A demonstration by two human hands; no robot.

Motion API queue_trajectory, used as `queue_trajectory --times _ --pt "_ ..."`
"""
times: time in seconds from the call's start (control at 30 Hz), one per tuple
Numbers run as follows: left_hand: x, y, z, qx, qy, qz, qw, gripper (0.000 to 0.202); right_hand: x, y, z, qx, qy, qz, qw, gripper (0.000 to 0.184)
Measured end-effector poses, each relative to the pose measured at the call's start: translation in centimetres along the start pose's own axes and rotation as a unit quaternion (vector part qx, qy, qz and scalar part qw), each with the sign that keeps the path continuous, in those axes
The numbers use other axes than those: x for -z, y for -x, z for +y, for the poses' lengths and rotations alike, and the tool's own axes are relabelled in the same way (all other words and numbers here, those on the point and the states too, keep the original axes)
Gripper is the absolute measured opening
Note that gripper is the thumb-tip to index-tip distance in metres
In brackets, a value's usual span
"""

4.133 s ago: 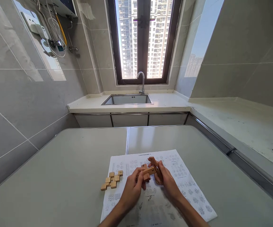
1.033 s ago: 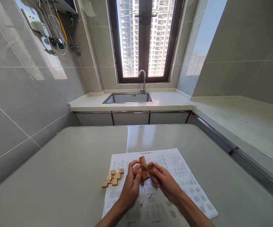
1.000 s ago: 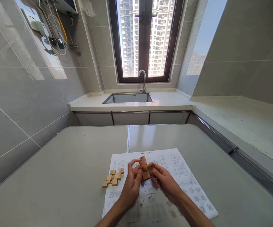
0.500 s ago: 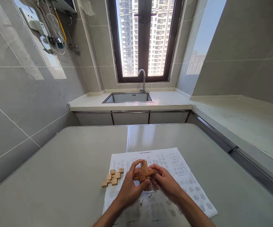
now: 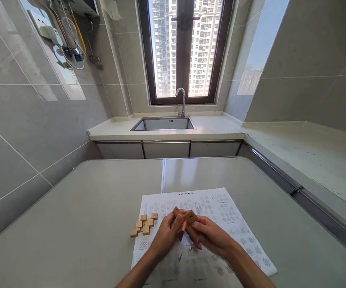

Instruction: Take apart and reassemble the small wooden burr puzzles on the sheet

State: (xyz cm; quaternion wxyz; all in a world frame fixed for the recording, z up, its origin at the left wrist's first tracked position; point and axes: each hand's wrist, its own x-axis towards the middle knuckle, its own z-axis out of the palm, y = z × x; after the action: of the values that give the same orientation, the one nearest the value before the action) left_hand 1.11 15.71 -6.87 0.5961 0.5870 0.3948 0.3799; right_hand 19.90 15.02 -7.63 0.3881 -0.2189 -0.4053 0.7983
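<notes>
A small wooden burr puzzle [image 5: 190,217] of crossed, numbered pieces is held between both hands above the printed sheet. A piece marked 2 faces up, and one round-looking end points toward me. My left hand [image 5: 170,231] is closed around its left side, with the thumb on top. From the right, my right hand [image 5: 209,234] grips it with thumb and fingers; the fingers hide part of the wood. Left of my hands, several small wooden blocks [image 5: 146,230] lie in a loose cluster, partly on the instruction sheet [image 5: 235,220] with its printed diagrams.
The pale table [image 5: 95,216] has a seam [image 5: 163,176] running away from me. Beyond it stands a counter with a metal sink [image 5: 164,124] and a faucet [image 5: 182,100] below the window. Another counter [image 5: 317,148] runs along the right side.
The puzzle has been turned in my hands: the upright piece now lies slanted and the 2 face shows. My hands have drawn closer together around it.
</notes>
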Motion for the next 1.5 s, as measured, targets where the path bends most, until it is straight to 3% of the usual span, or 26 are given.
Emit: queue_trajectory --times 0.2,0.33,0.47,0.57,0.73,0.9,1.07,1.2,1.33,1.5 --pt "-0.1 -0.6 -0.5 0.027 0.009 -0.010 1.000 0.075 0.3 -0.1 0.1 -0.012 -0.004 0.004 1.000 0.032" --pt "-0.2 -0.9 -0.5 0.046 0.085 0.009 0.995 0.080 1.2 -0.7 0.9 0.004 -0.086 0.088 0.992 0.028" --pt "-0.2 -1.2 -0.8 0.068 0.120 0.035 0.990 0.085 3.2 -1.4 1.7 0.091 -0.151 0.232 0.957 0.025" --pt "-0.3 -1.2 -1.0 0.065 0.112 0.028 0.991 0.081 5.1 -1.8 1.9 0.156 -0.184 0.304 0.921 0.018" --pt "-0.5 -0.9 -1.0 0.057 0.081 0.013 0.995 0.068 7.9 -1.5 1.9 0.226 -0.182 0.346 0.892 0.016" --pt "-0.5 -0.6 -0.5 0.059 0.055 -0.005 0.997 0.061 8.9 -0.9 1.8 0.260 -0.199 0.358 0.874 0.022" --pt "-0.6 -0.6 -0.2 0.050 0.017 -0.020 0.998 0.058 8.2 -1.0 1.5 0.234 -0.205 0.379 0.872 0.017" --pt "-0.7 -0.5 0.2 0.039 -0.050 -0.034 0.997 0.046 6.2 -1.1 1.1 0.153 -0.168 0.357 0.906 0.018" --pt "-0.9 0.1 1.1 0.020 -0.129 -0.057 0.990 0.037 3.6 -1.0 0.8 0.114 -0.020 0.301 0.947 0.027" --pt "-1.1 0.6 1.8 -0.048 -0.244 -0.094 0.964 0.032 1.7 -1.3 1.3 0.099 0.169 0.288 0.937 0.044"
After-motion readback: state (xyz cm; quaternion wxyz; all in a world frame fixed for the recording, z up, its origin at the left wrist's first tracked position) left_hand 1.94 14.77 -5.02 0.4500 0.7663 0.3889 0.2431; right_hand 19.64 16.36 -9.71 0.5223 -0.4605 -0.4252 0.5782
